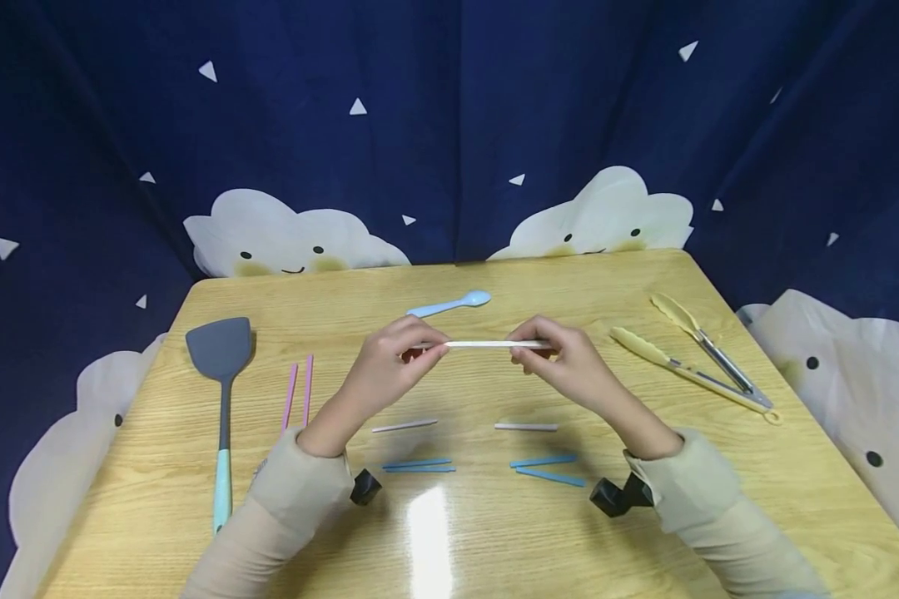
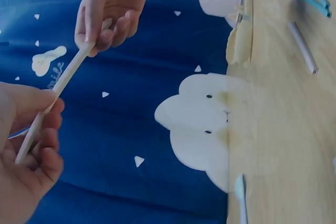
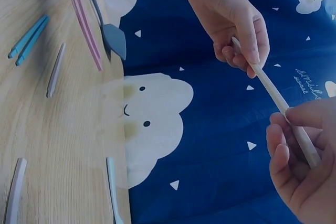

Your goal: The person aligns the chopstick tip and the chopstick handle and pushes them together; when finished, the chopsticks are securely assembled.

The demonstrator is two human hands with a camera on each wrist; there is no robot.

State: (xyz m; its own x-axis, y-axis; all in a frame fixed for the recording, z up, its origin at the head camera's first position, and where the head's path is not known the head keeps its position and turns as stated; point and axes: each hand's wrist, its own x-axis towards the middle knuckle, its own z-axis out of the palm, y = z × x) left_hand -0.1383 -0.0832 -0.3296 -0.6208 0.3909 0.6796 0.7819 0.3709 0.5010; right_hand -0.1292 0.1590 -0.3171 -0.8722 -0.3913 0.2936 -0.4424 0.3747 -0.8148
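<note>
Pinches a white stick near both ends between thumb and curled fingers of the left hand and right hand, holding it roughly level above the tabletop. In the head view, loses its ends among the fingers; in the wrist views, shows them partly, inside the curled hands. Nearer the body, shows two short pale sticks, well apart, then two pairs of blue sticks. Beyond the left hand, shows a light-blue spoon, with its handle end meeting the outline of the knuckles. Leftward, shows two pink sticks and a grey spatula, both running out of sight behind the left sleeve. Rightward, shows spread yellow tongs, cut off in the left wrist view. Behind, shows a navy curtain, cropped by the picture edges.
</note>
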